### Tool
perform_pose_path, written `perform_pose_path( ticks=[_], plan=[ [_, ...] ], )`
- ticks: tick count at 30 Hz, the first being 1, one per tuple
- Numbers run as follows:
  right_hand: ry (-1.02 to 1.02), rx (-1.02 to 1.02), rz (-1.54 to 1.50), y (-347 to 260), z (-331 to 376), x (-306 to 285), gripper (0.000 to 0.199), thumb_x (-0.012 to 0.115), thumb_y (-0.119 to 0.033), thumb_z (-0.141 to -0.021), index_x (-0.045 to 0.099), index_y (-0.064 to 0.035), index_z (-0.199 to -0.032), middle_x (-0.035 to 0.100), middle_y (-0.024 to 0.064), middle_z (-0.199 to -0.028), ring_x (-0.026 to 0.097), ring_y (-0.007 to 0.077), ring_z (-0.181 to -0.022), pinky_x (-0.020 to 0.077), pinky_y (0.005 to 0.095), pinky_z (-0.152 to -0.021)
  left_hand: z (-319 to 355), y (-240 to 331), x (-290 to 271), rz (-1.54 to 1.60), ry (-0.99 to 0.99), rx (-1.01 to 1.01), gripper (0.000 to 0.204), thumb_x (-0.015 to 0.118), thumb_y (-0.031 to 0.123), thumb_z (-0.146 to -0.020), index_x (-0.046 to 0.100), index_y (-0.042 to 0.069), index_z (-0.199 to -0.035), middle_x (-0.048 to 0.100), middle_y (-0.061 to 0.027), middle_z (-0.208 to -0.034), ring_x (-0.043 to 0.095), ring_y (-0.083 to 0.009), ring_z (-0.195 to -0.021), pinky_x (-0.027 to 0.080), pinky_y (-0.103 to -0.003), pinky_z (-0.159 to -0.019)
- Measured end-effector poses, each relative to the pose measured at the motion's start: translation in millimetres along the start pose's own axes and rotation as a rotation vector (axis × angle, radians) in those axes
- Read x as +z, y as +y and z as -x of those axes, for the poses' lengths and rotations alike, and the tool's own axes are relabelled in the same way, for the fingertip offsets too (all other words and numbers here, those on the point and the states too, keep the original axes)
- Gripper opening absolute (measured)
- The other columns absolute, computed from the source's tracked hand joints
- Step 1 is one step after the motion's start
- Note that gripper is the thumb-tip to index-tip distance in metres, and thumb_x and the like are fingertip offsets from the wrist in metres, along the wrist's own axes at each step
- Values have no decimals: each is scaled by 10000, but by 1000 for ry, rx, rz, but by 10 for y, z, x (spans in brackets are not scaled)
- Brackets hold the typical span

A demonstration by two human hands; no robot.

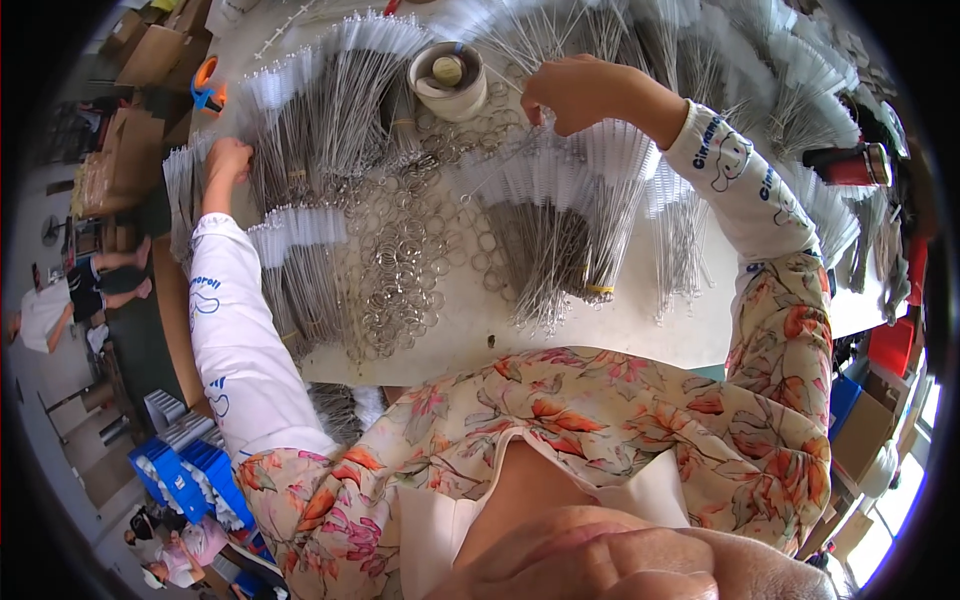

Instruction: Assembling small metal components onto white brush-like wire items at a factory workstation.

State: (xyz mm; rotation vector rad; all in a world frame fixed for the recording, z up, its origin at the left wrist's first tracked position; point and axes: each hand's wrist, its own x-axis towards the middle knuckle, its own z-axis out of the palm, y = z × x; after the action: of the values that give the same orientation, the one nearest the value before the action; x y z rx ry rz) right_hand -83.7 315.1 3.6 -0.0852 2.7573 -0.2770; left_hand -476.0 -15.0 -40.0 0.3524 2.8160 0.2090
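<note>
Wire-handled brushes with white bristles lie in bundles over the pale table (pixel 660 345). At the left, my left hand (pixel 229 161) is closed beside a bundle of brushes (pixel 275 105); whatever its fingers hold is hidden. My right hand (pixel 572 94) reaches over the brush bundle (pixel 560 200) right of the middle. Its fingers are bent down and closed, and I cannot make out what is in them. Between the hands spreads a heap of loose metal rings (pixel 395 270). Another brush bundle (pixel 300 240) lies below my left hand.
A white tub-like roll (pixel 450 95) stands at the back, with rings around its base. An orange and blue tape dispenser (pixel 208 88) sits at the far left edge. More brushes (pixel 800 90) are piled at the back right, near a dark red cylinder (pixel 850 165).
</note>
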Motion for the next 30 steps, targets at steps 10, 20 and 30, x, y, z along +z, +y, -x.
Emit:
perform_pose_path(
  ticks=[10,20,30],
  plan=[
    [132,-33,-280,-32,-112,-193,141,655,-191,-744,682,-132,-870,664,50,-813,641,196,-745,502,359,-679,173,51,-144,507,725,245,176,509,208,-859,592,72,-935,651,-88,-712,639,-192,-661,501,-321,-641],
    [678,332,-44,963,-950,235,286,603,-361,-730,671,-87,-778,648,156,-803,625,328,-705,500,424,-641,900,1373,246,176,113,671,299,622,338,-794,629,47,-862,652,-115,-780,633,-271,-750,472,-330,-673],
    [1323,259,-1103,1160,373,-543,157,511,-89,-835,623,-2,-901,623,88,-737,601,169,-594,506,289,-581,887,1183,177,195,97,683,145,565,174,-820,608,36,-812,655,-81,-734,620,-170,-711,457,-281,-659]
  ],
)
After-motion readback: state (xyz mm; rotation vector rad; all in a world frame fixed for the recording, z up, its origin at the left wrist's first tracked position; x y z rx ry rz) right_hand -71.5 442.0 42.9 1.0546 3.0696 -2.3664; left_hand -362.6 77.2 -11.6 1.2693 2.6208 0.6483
